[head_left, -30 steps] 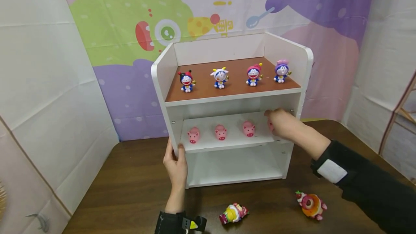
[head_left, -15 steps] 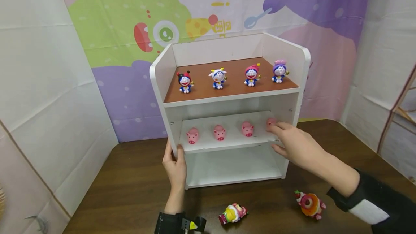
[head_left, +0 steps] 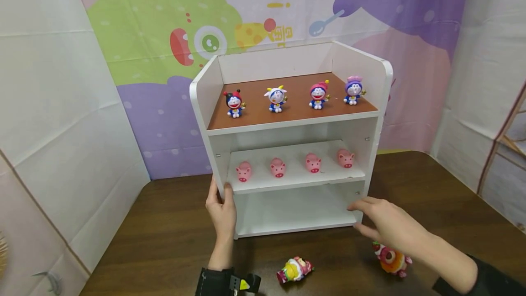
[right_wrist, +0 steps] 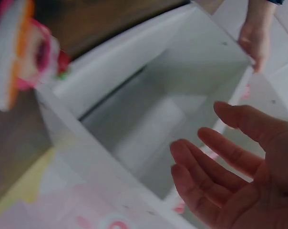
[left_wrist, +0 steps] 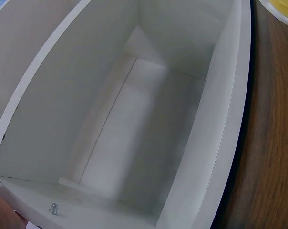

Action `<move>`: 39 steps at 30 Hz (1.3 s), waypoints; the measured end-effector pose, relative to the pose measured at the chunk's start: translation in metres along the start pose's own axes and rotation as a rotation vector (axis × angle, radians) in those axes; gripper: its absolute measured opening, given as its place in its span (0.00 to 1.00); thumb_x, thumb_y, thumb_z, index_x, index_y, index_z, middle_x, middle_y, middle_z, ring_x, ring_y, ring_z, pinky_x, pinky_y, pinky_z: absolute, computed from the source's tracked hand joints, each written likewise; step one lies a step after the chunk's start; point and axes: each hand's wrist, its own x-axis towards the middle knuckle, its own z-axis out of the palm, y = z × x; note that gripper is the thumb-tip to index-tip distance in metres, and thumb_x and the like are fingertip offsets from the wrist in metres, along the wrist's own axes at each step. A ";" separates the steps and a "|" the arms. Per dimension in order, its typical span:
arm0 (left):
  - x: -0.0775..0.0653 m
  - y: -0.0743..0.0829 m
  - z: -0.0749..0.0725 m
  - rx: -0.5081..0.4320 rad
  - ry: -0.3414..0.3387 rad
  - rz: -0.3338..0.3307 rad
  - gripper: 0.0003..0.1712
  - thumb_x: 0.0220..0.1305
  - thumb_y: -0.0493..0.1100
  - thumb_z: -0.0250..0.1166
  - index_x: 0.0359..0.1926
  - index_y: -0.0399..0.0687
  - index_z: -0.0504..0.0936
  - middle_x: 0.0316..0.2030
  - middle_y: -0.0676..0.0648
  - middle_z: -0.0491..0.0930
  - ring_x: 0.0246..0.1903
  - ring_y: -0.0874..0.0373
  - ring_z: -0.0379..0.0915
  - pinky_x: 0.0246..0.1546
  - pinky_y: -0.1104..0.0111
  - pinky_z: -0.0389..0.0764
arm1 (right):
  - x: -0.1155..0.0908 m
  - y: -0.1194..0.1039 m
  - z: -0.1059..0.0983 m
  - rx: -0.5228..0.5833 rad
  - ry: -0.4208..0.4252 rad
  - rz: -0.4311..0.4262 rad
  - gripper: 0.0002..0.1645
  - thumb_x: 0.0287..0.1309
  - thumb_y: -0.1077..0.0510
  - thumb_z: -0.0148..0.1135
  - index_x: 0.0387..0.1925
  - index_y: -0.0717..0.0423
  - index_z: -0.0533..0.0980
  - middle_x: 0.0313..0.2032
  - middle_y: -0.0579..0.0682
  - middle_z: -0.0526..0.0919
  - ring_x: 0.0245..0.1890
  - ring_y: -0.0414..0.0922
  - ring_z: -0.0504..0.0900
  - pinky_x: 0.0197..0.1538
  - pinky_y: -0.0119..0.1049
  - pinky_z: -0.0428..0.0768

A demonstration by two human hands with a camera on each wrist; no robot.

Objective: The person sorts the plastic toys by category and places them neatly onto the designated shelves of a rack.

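A small white shelf unit (head_left: 295, 123) stands on the wooden table. My left hand (head_left: 222, 211) grips its left side panel, with the thumb at the front edge. In front of the lower right corner, my right hand (head_left: 388, 223) hovers with relaxed fingers and nothing in them; the right wrist view shows its bare palm. Several pink pig figurines sit in a row on the middle board, the rightmost pig (head_left: 345, 158) near the right panel. A pink bear figurine (head_left: 390, 259) lies on the table, partly behind my right hand. Another figurine in yellow (head_left: 295, 270) lies nearer the middle.
Along the brown top board sit several blue cat figurines in different hats, among them one with a white horned hood (head_left: 276, 99). The bottom compartment (left_wrist: 139, 133) has bare white walls. Behind the unit hangs a cartoon-patterned cloth (head_left: 156, 122).
My right hand has let go of the rightmost pig, then drawn back down and to the right. That pig is now fully visible. My left hand stays on the shelf unit.
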 end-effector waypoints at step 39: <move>0.000 -0.014 -0.002 -0.001 0.003 0.014 0.26 0.56 0.23 0.49 0.57 0.37 0.68 0.51 0.37 0.71 0.46 0.46 0.68 0.40 0.76 0.71 | -0.035 0.068 0.049 0.417 -0.486 0.100 0.15 0.34 0.61 0.71 0.24 0.51 0.71 0.18 0.38 0.70 0.11 0.31 0.69 0.10 0.27 0.68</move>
